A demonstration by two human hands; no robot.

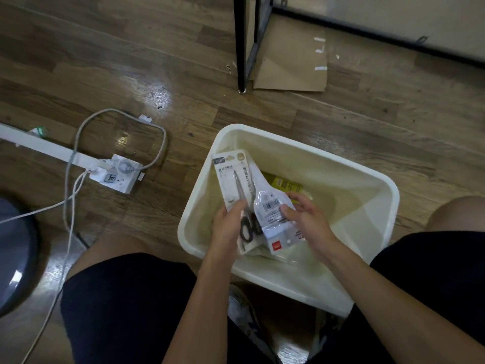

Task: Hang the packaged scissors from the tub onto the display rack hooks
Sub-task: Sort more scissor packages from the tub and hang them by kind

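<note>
Wood floor, white tub (341, 164); both hands (228, 227) gripping packaged scissors (236, 179), blades pointing away, upward-left.

i see a smooth cream plastic tub (341, 164) with a faint sheen. the scissors pack (236, 177) is white card under glossy clear film, steel blades, matt black handles. floor (131, 61) at 11 o'clock is glossy wood-look plank; cardboard (291, 64) at 12 is matt brown.
</note>
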